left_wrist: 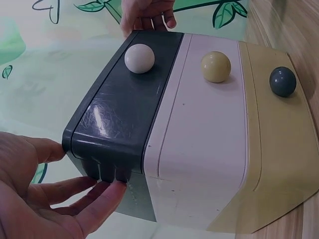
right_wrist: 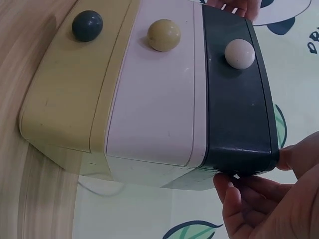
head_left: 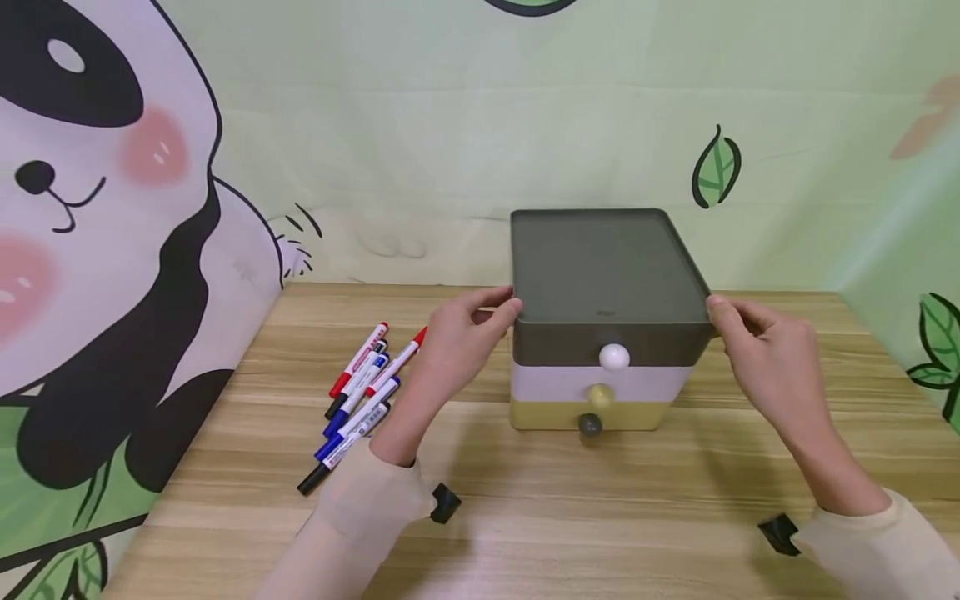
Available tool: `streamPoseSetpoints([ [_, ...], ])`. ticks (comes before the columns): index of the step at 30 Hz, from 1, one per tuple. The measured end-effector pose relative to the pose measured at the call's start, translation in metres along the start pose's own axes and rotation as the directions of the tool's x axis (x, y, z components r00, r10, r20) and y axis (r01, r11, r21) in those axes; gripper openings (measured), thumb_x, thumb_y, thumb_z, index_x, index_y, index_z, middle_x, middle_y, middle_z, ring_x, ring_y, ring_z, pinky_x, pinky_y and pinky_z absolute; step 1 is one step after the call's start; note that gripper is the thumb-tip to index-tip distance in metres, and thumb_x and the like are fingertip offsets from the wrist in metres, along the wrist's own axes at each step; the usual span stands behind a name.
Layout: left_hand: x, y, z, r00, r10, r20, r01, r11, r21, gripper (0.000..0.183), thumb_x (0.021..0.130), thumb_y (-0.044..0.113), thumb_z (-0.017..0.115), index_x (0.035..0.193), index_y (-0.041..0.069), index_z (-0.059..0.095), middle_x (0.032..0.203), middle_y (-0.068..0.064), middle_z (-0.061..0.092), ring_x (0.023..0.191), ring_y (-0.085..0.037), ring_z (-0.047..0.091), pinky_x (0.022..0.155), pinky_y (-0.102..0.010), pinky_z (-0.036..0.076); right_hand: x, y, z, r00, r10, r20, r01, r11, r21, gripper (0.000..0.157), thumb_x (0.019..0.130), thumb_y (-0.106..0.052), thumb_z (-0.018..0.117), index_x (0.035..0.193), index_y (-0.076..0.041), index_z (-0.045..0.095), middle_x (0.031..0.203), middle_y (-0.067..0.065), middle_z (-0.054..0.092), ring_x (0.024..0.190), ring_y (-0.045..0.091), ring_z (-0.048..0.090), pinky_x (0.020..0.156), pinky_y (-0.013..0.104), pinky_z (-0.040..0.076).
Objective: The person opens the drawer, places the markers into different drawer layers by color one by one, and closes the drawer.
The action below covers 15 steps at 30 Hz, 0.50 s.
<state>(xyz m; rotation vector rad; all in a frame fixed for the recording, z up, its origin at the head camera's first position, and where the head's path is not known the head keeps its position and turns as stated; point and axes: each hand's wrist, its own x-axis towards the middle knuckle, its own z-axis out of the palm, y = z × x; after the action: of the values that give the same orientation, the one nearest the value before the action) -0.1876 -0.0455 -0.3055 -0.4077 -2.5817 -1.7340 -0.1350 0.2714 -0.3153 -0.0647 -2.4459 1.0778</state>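
Note:
A small three-tier drawer organizer stands on the table. Its dark grey top drawer unit [head_left: 558, 343] has a shallow-rimmed lid and a white knob [head_left: 614, 357]. Beneath it come a pale pink tier [head_left: 551, 382] with a yellow knob and a yellow tier [head_left: 547, 416] with a grey knob. My left hand [head_left: 459, 342] pinches the top unit's left front corner, thumb at the rim and fingers under its side ledge. At the opposite corner my right hand [head_left: 780, 367] grips likewise, its thumb on the rim and fingers below, as the right wrist view shows.
Several red, blue and black markers [head_left: 365, 406] lie in a loose pile left of the organizer, partly behind the left forearm. The wooden table [head_left: 585, 517] meets a panda-print backdrop [head_left: 390, 150] behind the organizer.

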Motion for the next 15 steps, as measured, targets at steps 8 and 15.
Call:
streamPoseSetpoints([
  [8, 0.000, 0.008, 0.003, 0.999, -0.045, 0.005, 0.045, 0.999, 0.023, 0.041, 0.104, 0.030, 0.062, 0.139, 0.010, 0.065, 0.130, -0.002, 0.067, 0.112, -0.020, 0.067, 0.091, -0.040, 0.055, -0.003, -0.001, -0.002, 1.000, -0.001, -0.016, 0.000, 1.000, -0.012, 0.043, 0.107, -0.038, 0.055, 0.129, -0.005, 0.072, 0.099, 0.004, 0.069, 0.076, 0.005, 0.056, 0.060, 0.017, 0.043],
  [15, 0.001, 0.011, 0.003, 0.999, -0.041, -0.025, 0.042, 0.997, 0.070, 0.041, 0.103, 0.033, 0.063, 0.136, 0.010, 0.067, 0.127, -0.001, 0.069, 0.109, -0.017, 0.068, 0.089, -0.038, 0.056, -0.009, -0.012, 0.006, 0.945, -0.195, -0.263, 0.201, 0.980, -0.004, 0.023, 0.099, -0.013, 0.068, 0.116, -0.001, 0.077, 0.106, 0.009, 0.072, 0.088, -0.010, 0.056, 0.076, 0.010, 0.042],
])
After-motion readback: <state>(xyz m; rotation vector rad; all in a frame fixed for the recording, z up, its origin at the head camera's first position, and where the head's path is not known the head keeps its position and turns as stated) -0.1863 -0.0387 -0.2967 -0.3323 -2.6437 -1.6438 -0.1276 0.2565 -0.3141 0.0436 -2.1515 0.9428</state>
